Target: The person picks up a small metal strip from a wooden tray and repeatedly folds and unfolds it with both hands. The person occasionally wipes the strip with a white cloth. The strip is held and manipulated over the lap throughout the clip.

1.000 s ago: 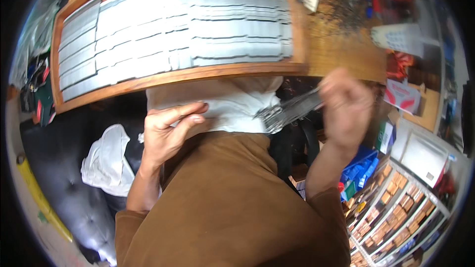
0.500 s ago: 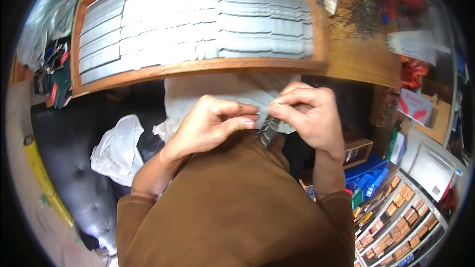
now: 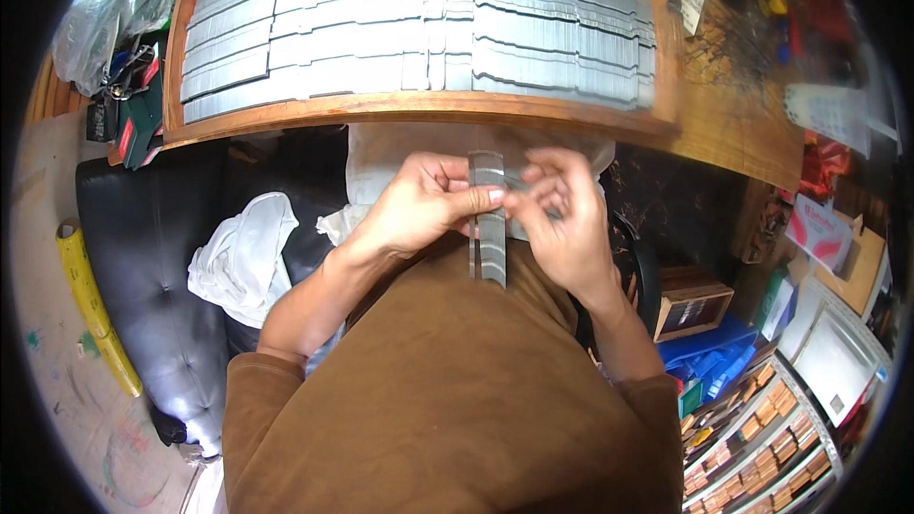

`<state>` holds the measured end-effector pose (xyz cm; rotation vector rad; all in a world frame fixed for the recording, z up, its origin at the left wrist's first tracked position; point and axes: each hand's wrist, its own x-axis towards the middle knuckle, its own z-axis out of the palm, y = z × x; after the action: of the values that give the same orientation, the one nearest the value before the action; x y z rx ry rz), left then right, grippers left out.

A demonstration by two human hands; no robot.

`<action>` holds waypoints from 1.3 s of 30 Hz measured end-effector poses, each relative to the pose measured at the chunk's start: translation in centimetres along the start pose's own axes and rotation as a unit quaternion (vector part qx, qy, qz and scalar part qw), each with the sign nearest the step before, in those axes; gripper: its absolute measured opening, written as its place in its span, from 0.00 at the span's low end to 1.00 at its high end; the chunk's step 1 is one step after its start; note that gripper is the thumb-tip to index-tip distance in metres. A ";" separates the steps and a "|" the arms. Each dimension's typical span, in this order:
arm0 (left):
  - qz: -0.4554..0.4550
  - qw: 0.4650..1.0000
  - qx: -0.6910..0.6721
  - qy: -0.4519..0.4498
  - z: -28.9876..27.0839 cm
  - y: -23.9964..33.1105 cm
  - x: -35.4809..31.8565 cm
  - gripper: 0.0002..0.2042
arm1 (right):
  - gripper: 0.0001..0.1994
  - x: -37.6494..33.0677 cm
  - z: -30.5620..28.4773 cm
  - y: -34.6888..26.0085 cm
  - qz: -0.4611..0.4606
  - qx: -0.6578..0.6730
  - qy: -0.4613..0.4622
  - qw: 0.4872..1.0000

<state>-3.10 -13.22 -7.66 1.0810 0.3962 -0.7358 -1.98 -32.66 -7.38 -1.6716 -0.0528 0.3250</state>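
Pinching a narrow grey stack of metal pieces [image 3: 492,243] between thumb and fingers, the left hand [image 3: 424,205] is holding it in front of the person's brown shirt [image 3: 447,381], as the head view is showing me. The stack's long axis is running nearly straight away from the body: one end is pointing at the wooden tray [image 3: 428,107], the other is pointing back at the shirt. Beside it, the right hand [image 3: 569,224] is bending its fingers close to the stack's right edge, but they are blurring, and I cannot tell whether they are gripping anything. Beyond both hands, the tray is holding many flat grey pieces [image 3: 352,29], which are lying in close, overlapping rows. Down to the right, a pale rack [image 3: 807,403] is carrying rows of small wooden blocks [image 3: 773,406], and a small wooden box [image 3: 685,281] is sitting near it. On the left, a white cloth [image 3: 243,252] is lying crumpled on the black padded seat [image 3: 143,257].
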 end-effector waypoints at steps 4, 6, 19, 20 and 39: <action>-0.006 0.999 -0.037 0.028 -0.5 0.7 0.2 0.11 | 0.13 -4.1 -3.1 -1.5 0.038 -0.090 -0.204 0.974; -0.008 0.998 -0.056 0.013 0.1 0.8 0.7 0.11 | 0.10 -5.1 -2.6 -0.1 -0.020 -0.088 -0.176 0.980; -0.018 0.990 -0.137 0.042 2.0 0.4 0.5 0.14 | 0.10 -6.1 -0.8 3.5 -0.116 -0.014 -0.131 0.984; -0.024 0.992 -0.120 0.036 1.9 0.6 0.4 0.14 | 0.10 -6.2 -0.6 3.4 -0.123 -0.006 -0.129 0.984; -0.044 0.999 0.031 0.000 0.6 3.1 0.8 0.11 | 0.08 -5.2 -0.2 2.2 -0.091 -0.009 -0.177 0.980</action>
<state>-0.35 -13.19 -5.93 1.1277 0.4254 -0.8302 -7.22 -34.34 -8.57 -1.5965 -0.4728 0.4802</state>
